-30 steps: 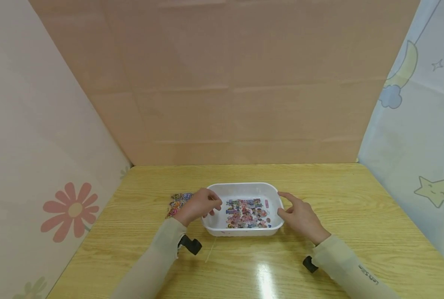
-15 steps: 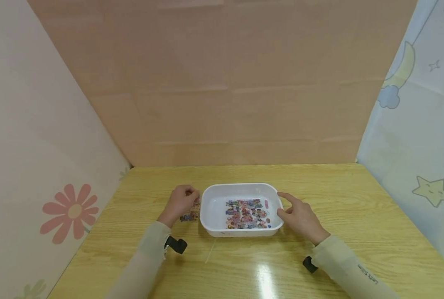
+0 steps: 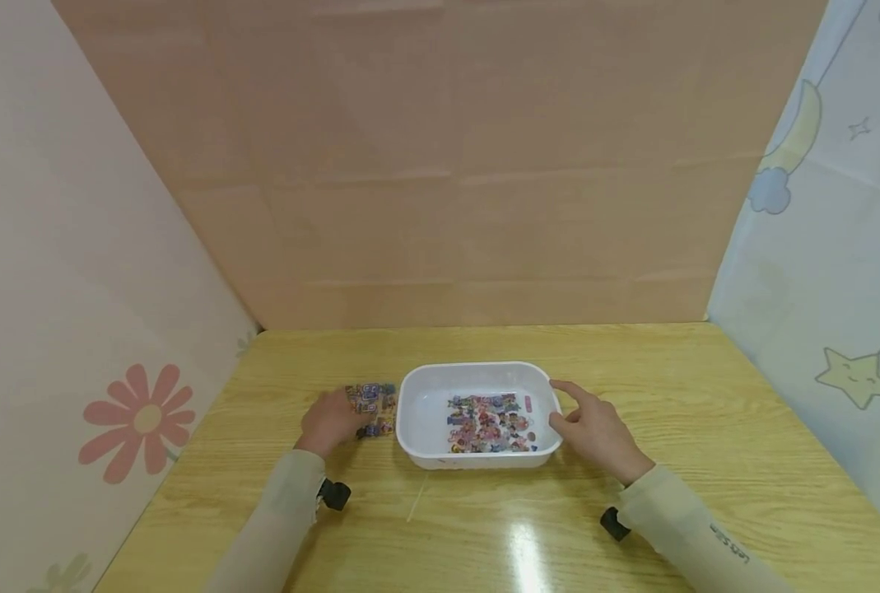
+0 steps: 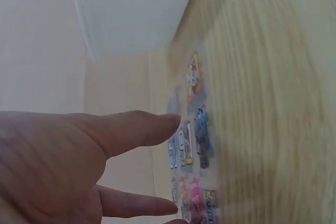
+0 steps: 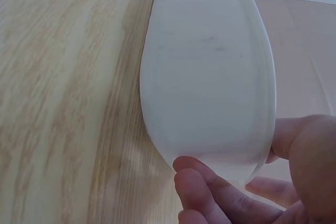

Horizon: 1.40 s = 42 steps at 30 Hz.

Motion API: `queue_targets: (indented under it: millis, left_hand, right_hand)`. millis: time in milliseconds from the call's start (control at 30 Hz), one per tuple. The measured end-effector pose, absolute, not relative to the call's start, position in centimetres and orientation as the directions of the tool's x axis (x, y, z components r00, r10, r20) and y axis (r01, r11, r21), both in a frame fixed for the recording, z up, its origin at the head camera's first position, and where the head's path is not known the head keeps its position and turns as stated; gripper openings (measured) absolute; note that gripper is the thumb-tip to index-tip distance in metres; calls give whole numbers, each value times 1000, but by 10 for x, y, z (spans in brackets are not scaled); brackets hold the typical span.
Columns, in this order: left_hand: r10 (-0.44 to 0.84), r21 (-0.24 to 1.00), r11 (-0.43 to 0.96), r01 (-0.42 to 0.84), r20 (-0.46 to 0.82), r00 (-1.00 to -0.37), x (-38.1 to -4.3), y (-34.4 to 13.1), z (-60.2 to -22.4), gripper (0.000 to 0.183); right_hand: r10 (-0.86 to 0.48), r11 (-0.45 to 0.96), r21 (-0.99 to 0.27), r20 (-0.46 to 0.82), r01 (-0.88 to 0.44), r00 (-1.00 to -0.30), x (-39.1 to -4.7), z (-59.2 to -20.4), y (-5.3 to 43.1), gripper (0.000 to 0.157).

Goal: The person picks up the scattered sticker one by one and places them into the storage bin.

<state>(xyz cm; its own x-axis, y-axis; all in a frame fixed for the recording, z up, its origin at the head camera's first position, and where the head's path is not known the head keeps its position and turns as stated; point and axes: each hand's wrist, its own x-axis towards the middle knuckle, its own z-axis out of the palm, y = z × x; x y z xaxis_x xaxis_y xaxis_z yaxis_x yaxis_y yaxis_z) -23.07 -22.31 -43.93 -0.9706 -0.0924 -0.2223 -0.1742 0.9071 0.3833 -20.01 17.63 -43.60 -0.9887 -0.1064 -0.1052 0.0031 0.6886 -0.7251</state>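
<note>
At the left of the white plastic tray (image 3: pixel 421 451), my left hand (image 3: pixel 330 422) is over a clear sticker sheet (image 3: pixel 374 395) on the table. In the left wrist view, my thumb (image 4: pixel 149 128) and fingers are stretched towards the sheet (image 4: pixel 202 135), tips right at its surface and spread apart. My right hand (image 3: pixel 595 430) grips the tray's right end. From the right wrist view, the thumb is at the rim and curled fingers (image 5: pixel 197 187) press the outer wall (image 5: pixel 210 77). Inside the tray lie colourful cartoon stickers (image 3: pixel 487 424).
The wooden table (image 3: pixel 632 362) meets a tan back panel (image 3: pixel 454 206). Patterned walls stand on both sides, with a flower (image 3: pixel 145 418) at left and a star (image 3: pixel 858 379) at right. A thin pale strip (image 3: pixel 416 498) lies before the tray.
My left hand has moved left from over the tray's left end to the sticker sheet beside it, which has shifted slightly right against the tray. My right hand stays on the tray.
</note>
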Motion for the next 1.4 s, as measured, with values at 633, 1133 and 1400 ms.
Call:
queue_targets:
  millis: [633,1133,1400]
  left_hand:
    - [-134,289,935,-206,-251,-959,-233,-229,-456,73]
    - [-129,248,949,-194,-255,-958,-231,-222,-448,73]
    - [-119,265,947,-179,-229,-966,-231,-222,-449,65]
  right_hand:
    - [-107,698,-716,-90,-10,-990,-200,-440,177,59]
    - [-118,703,-710,-82,-25,-990,-199,-436,177,59]
    - [-101,708,-706,-101,0,-990,-199,-437,177,60]
